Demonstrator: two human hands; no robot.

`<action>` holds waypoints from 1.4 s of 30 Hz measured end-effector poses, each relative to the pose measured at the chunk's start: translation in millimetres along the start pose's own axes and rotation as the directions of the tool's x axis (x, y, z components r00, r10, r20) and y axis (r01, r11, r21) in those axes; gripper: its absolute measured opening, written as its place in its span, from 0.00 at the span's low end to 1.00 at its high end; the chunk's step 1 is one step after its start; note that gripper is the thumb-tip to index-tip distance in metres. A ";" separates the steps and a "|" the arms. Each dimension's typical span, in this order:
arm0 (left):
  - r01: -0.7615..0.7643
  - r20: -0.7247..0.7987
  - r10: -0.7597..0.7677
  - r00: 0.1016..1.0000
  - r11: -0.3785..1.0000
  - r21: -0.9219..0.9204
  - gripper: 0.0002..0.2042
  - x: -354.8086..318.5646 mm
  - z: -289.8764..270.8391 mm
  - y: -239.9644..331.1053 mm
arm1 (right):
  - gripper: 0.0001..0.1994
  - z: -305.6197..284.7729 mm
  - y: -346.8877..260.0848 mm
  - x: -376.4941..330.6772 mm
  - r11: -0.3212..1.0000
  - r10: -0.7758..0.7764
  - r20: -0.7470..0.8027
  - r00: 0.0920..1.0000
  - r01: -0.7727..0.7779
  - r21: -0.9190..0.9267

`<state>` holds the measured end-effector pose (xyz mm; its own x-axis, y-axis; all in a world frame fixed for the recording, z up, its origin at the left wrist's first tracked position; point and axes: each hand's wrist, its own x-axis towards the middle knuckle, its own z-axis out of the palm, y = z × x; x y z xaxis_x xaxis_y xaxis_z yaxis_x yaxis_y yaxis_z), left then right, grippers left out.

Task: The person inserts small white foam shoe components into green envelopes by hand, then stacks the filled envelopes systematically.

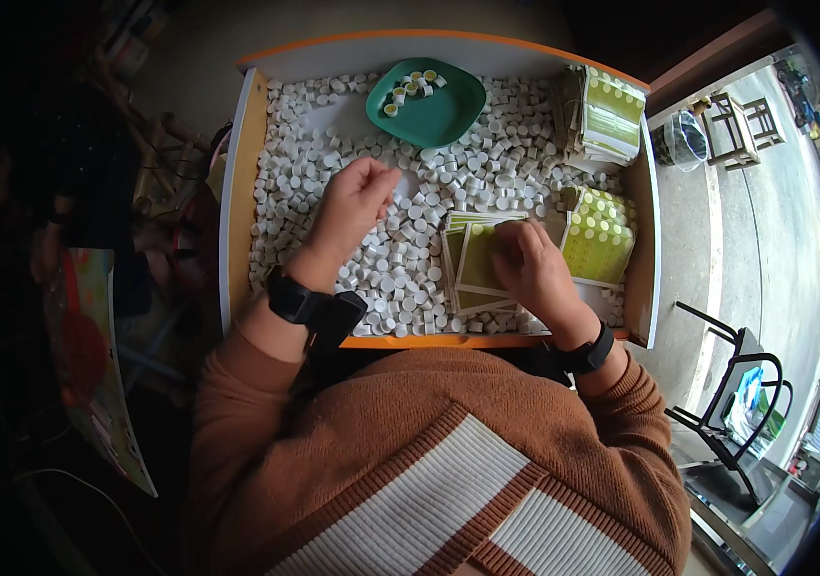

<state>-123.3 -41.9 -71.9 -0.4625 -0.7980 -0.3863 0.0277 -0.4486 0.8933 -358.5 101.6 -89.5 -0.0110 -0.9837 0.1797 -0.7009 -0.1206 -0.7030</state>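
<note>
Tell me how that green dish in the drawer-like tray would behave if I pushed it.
The green dish looks like thin, smooth plastic, so it's probably light and fairly stiff. It sits among loose white pieces, so it may tilt or slide unevenly. The yellow-topped pieces bunch toward its far side and could shift.

A tray (248, 173) holds white caps (398, 288), cards (477, 259) — and a dish (434, 117).
</note>
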 end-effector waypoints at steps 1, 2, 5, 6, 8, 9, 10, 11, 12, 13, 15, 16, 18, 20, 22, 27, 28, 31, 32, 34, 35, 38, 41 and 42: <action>-0.147 0.018 0.151 0.988 0.921 0.360 0.08 0.1 7.1 -0.3 | 0.16 2.0 1.3 0.1 0.999 -0.031 -0.016 0.999 0.030 -0.026; -0.268 0.089 0.281 0.955 0.697 0.665 0.09 0.3 14.7 -0.7 | 0.17 3.0 1.9 0.2 0.997 -0.062 -0.031 0.998 0.060 -0.052; -0.340 0.215 0.371 0.904 0.314 0.887 0.10 3.2 20.0 -11.2 | 0.16 4.9 2.8 -0.4 0.998 -0.039 -0.039 0.998 0.037 -0.058; -0.339 0.229 0.371 0.900 0.266 0.903 0.10 4.0 22.7 -14.9 | 0.16 4.7 1.7 -0.7 0.998 -0.026 -0.045 0.999 0.023 -0.064; -0.343 0.249 0.367 0.896 0.217 0.914 0.11 6.1 24.7 -19.0 | 0.16 5.8 -0.2 0.0 0.998 0.003 -0.053 0.999 -0.006 -0.065; -0.337 0.246 0.355 0.902 0.221 0.915 0.11 7.4 23.6 -19.9 | 0.16 6.7 -1.0 0.7 0.998 0.026 -0.058 0.998 -0.030 -0.062; -0.330 0.243 0.343 0.907 0.225 0.917 0.10 8.4 22.2 -20.2 | 0.16 7.4 -1.4 1.4 0.997 0.049 -0.063 0.997 -0.053 -0.060; -0.323 0.238 0.332 0.913 0.228 0.919 0.10 8.8 21.2 -19.6 | 0.16 7.9 -1.5 2.5 0.996 0.053 -0.065 0.996 -0.057 -0.062; -0.326 0.242 0.331 0.912 0.229 0.917 0.10 9.0 19.6 -19.7 | 0.15 8.4 -1.5 4.0 0.996 0.051 -0.073 0.996 -0.056 -0.072; -0.353 0.282 0.326 0.902 0.182 0.918 0.10 9.1 17.3 -19.7 | 0.15 8.6 -1.4 5.4 0.995 0.048 -0.081 0.996 -0.054 -0.083; -0.403 0.359 0.312 0.880 0.088 0.911 0.09 9.3 14.7 -20.2 | 0.15 7.9 -0.5 7.2 0.994 0.044 -0.089 0.995 -0.053 -0.093; -0.405 0.362 0.312 0.879 0.086 0.910 0.09 10.0 15.4 -20.8 | 0.14 7.7 0.6 8.5 0.994 0.051 -0.071 0.996 -0.058 -0.094; -0.435 0.351 0.425 0.834 0.117 0.893 0.08 9.2 17.6 -21.9 | 0.13 7.6 1.8 10.6 0.993 0.063 -0.035 0.997 -0.066 -0.095; -0.452 0.343 0.481 0.807 0.128 0.883 0.08 5.6 18.5 -22.6 | 0.13 8.8 1.3 10.2 0.993 0.066 -0.046 0.997 -0.070 -0.092; -0.400 0.230 0.363 0.903 0.515 0.758 0.07 -7.5 32.1 -10.3 | 0.12 8.4 3.3 8.8 0.992 0.082 -0.067 0.994 -0.088 -0.093; -0.365 0.200 0.306 0.931 0.755 0.545 0.09 -27.6 44.2 -8.6 | 0.10 5.4 2.5 9.3 0.989 0.145 -0.015 0.989 -0.145 -0.025; -0.367 0.199 0.309 0.930 0.754 0.545 0.09 -30.2 46.7 -8.3 | 0.09 5.1 4.9 8.5 0.960 0.204 0.001 0.979 -0.200 0.196; -0.416 0.217 0.365 0.905 0.657 0.629 0.09 -34.8 54.2 -6.8 | 0.07 1.2 4.2 10.3 0.753 0.297 0.074 0.952 -0.281 0.594; -0.416 0.216 0.367 0.905 0.655 0.631 0.09 -33.8 55.8 -7.2 | 0.07 -5.2 -1.4 13.1 0.615 0.286 0.200 0.937 -0.340 0.712; -0.497 0.234 0.469 0.852 0.583 0.642 0.09 -33.5 57.6 -9.6 | 0.08 -16.0 -15.1 19.0 0.282 0.186 0.434 0.881 -0.471 0.836; -0.534 0.243 0.516 0.821 0.544 0.647 0.09 -33.4 56.9 -11.1 | 0.08 -16.2 -18.2 20.8 0.282 0.183 0.437 0.881 -0.472 0.835; -0.583 0.274 0.567 0.777 0.484 0.652 0.11 -29.3 55.9 -15.3 | 0.11 -14.1 -26.7 25.3 0.164 0.124 0.554 0.823 -0.567 0.807; -0.595 0.281 0.579 0.765 0.468 0.653 0.11 -29.6 55.3 -16.4 | 0.12 -7.3 -34.9 29.0 0.193 0.178 0.541 0.822 -0.568 0.800; -0.584 0.275 0.567 0.776 0.483 0.653 0.10 -30.4 55.8 -15.0 | 0.12 -6.2 -35.7 29.2 0.207 0.205 0.533 0.821 -0.568 0.796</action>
<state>-159.1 11.6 -60.7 -0.5866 -0.7636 0.2699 -0.2953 0.5120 0.8067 -338.2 78.0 -54.9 0.2271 -0.9037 -0.3631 0.4292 0.4276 -0.7956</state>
